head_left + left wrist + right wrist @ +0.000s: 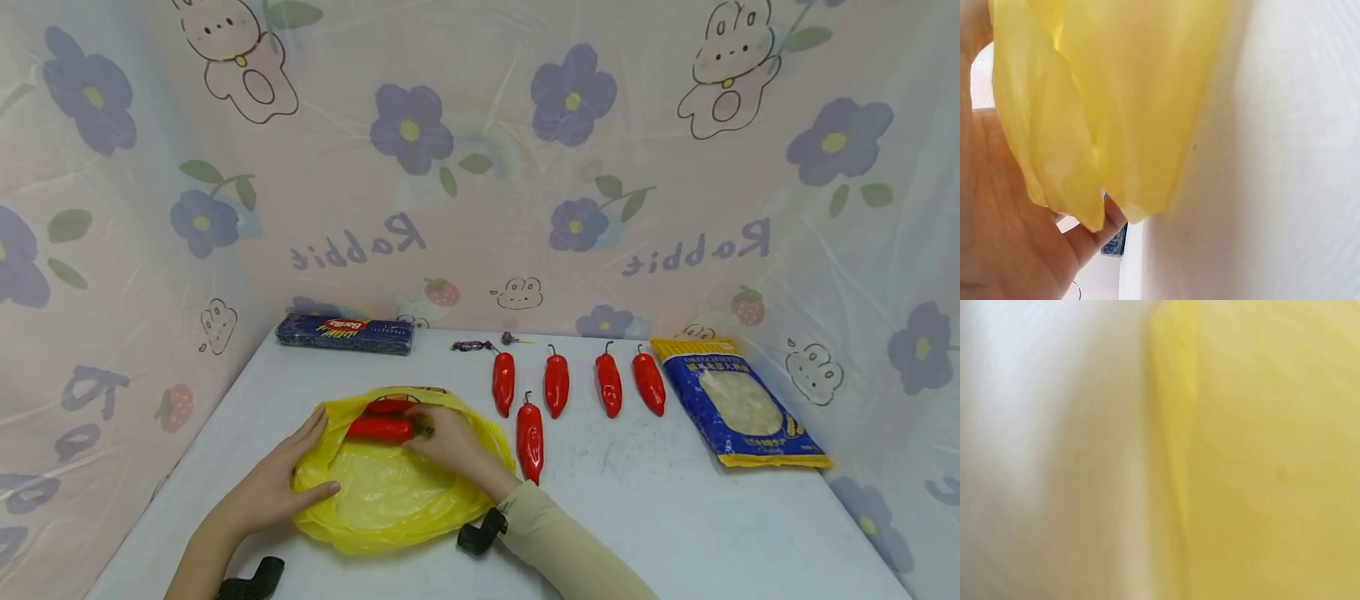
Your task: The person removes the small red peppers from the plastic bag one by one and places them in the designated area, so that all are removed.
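Observation:
A yellow plastic bag (390,500) lies on the table with its mouth wide. At its left rim is my left hand (273,483), holding the edge with fingers and thumb spread apart along it. In the left wrist view the bag (1122,112) hangs in front of that hand (1016,237). My right hand (442,437) reaches into the mouth and pinches the dark stem end of a red chili pepper (378,429). Another red pepper (386,406) shows behind it inside the bag. Only bag (1272,456) and table appear in the right wrist view.
Several red peppers (557,385) lie right of the bag, one pepper (529,437) nearer. Behind them are a wrapped candy (471,346) and a lollipop (507,337). A blue spaghetti pack (345,333) lies back left, a blue-yellow pasta bag (738,404) at right.

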Demonstrator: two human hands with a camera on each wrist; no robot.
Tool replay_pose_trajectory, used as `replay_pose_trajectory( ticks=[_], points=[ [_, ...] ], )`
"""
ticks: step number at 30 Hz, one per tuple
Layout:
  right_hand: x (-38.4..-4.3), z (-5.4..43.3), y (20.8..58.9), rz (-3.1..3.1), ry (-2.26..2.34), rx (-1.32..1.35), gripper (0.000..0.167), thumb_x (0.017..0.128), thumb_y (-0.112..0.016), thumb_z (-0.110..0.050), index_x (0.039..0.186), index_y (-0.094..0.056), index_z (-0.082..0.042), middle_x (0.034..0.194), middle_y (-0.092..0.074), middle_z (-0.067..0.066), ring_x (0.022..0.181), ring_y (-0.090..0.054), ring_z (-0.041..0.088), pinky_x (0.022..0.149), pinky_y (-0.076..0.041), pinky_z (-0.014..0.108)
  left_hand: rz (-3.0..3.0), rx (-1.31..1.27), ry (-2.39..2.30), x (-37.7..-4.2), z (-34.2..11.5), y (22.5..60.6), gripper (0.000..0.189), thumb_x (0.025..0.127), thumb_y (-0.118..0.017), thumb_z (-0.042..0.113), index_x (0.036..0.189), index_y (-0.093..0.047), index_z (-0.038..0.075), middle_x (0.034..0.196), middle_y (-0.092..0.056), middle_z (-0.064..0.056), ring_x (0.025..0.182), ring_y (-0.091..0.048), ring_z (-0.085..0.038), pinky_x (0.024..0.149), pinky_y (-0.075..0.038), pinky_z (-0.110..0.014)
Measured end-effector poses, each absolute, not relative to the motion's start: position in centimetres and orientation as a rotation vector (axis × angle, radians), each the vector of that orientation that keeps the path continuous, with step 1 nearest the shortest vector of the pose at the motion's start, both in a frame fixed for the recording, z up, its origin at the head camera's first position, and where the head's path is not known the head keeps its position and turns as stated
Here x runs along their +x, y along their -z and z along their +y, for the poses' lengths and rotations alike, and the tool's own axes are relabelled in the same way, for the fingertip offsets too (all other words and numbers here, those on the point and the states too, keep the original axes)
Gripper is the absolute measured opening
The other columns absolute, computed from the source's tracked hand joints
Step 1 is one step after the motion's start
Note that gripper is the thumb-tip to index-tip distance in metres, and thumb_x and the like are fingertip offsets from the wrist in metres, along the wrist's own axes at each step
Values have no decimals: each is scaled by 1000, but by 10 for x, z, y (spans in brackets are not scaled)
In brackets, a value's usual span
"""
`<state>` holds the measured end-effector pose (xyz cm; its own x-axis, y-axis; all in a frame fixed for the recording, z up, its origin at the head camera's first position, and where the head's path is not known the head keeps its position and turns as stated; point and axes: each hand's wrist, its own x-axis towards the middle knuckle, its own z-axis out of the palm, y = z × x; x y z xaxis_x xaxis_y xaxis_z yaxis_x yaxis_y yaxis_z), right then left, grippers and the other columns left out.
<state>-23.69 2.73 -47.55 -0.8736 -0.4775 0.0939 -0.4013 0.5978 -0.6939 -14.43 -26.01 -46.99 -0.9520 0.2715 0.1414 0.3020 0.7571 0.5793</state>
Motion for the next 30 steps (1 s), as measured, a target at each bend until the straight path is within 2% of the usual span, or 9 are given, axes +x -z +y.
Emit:
replay_pose_trajectory(
  ticks=[9,22,30],
  points=[
    [-237,26,481,2715,1152,-729,40,91,-86,-29,127,-75,-15,124,-76,-2,111,-68,12,101,-57,32,-2909,-461,960,-145,-261,470,99,92,-79,50,165,-33,0,174,-23,-21,153,-31,-55,116,-33,-76],
    [-233,29,475,2762,1093,-737,41,85,-90,-37,120,-80,-19,113,-78,-7,95,-65,6,88,-56,25,-2922,-452,965,-145,-261,469,100,92,-79,51,165,-33,1,174,-23,-20,153,-31,-54,116,-33,-76],
    [-224,34,461,2804,1069,-836,38,85,-91,-34,118,-80,-19,111,-78,-7,96,-66,7,93,-56,25,-2921,-457,974,-145,-261,469,100,92,-79,50,165,-33,1,175,-23,-21,153,-30,-55,116,-33,-76]
  ],
)
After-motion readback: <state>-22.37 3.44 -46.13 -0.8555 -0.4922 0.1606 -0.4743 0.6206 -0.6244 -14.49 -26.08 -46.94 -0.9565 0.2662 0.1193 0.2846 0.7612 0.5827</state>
